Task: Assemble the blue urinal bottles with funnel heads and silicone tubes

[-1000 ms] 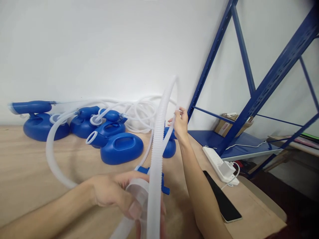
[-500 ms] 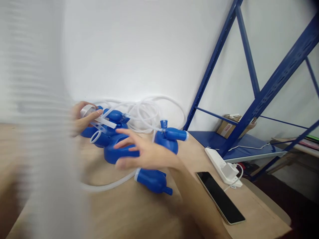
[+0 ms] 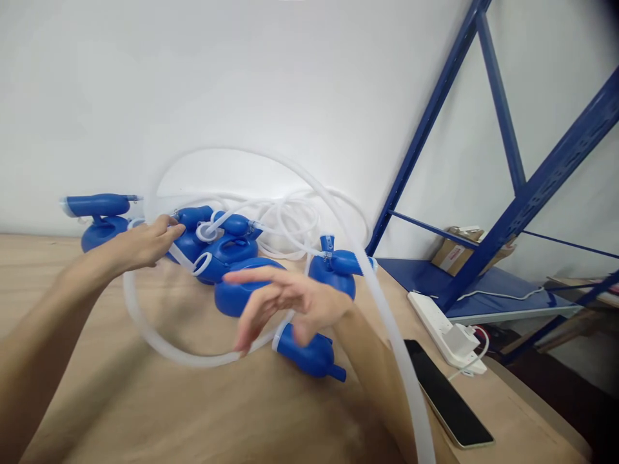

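Note:
My left hand (image 3: 147, 242) reaches to the back left, among several blue plastic bottles with handles. Its fingers are bent together, and what they hold is hidden. A white strap with a ring (image 3: 203, 263) shows just beside the fingertips. A clear white hose (image 3: 164, 348) passes behind this hand, loops along the table and arcs high in front of the wall. My right hand (image 3: 294, 299) hovers open, fingers apart and slightly blurred. Behind it stands a blue bottle (image 3: 232, 295); below lies a smaller blue bulb-shaped piece with a spout (image 3: 312, 354), joined to a hose.
Another blue bottle (image 3: 101, 232) stands at the far left, and one (image 3: 333, 274) to the right. Coiled hoses (image 3: 290, 216) lie against the wall. A phone (image 3: 449, 399) and a power strip (image 3: 442, 332) lie at the right edge, beside blue shelving (image 3: 517, 200) with a cardboard box.
The hose that blurred across the left foreground now arcs over to the right. My left hand no longer shows the white cap-like piece. My right hand's fingers have turned downward.

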`<action>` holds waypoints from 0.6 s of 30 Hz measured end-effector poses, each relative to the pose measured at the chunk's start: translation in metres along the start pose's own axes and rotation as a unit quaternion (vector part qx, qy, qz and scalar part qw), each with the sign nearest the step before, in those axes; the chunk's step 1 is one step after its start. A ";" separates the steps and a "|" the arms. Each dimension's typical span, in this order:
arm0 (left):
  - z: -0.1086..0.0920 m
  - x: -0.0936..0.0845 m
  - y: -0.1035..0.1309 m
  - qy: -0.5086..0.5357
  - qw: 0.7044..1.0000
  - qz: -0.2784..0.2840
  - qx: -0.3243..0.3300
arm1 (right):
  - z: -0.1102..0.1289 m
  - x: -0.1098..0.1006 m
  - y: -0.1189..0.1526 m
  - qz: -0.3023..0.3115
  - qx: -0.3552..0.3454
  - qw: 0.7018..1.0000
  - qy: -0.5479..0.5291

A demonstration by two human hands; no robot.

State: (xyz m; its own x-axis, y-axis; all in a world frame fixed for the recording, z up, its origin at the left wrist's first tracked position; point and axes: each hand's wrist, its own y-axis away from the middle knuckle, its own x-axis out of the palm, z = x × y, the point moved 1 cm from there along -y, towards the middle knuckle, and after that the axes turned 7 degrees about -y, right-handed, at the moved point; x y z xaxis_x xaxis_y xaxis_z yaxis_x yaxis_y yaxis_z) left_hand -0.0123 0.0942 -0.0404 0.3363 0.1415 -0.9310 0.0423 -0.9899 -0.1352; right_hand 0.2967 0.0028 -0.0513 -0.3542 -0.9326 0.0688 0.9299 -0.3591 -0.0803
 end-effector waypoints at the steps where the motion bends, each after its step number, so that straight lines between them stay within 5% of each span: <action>1: -0.001 -0.001 0.001 0.038 0.999 0.006 -0.023 | 0.006 -0.003 0.011 -0.033 -0.029 0.999 0.016; 3: -0.005 -0.002 0.002 0.083 0.995 0.006 -0.052 | 0.018 -0.008 0.030 -0.151 -0.103 0.981 0.058; 7: -0.019 0.007 0.003 0.055 0.997 0.038 -0.032 | 0.028 -0.015 0.042 -0.389 -0.246 0.883 0.093; 13: -0.032 0.040 0.004 0.018 0.995 0.101 -0.007 | -0.005 -0.051 0.003 -0.461 -0.303 0.834 -0.025; 18: -0.023 0.051 -0.003 0.003 0.995 0.077 0.062 | -0.048 -0.085 -0.017 -0.541 -0.163 0.824 -0.049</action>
State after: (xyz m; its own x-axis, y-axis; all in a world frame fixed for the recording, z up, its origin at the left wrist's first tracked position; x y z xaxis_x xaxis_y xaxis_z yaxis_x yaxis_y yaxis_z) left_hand 0.0261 0.1037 -0.0798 0.3357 -0.0118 -0.9419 -0.1260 -0.9915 -0.0324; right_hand 0.3064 0.0868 -0.1037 -0.9337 -0.0583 0.3533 -0.0069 -0.9835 -0.1805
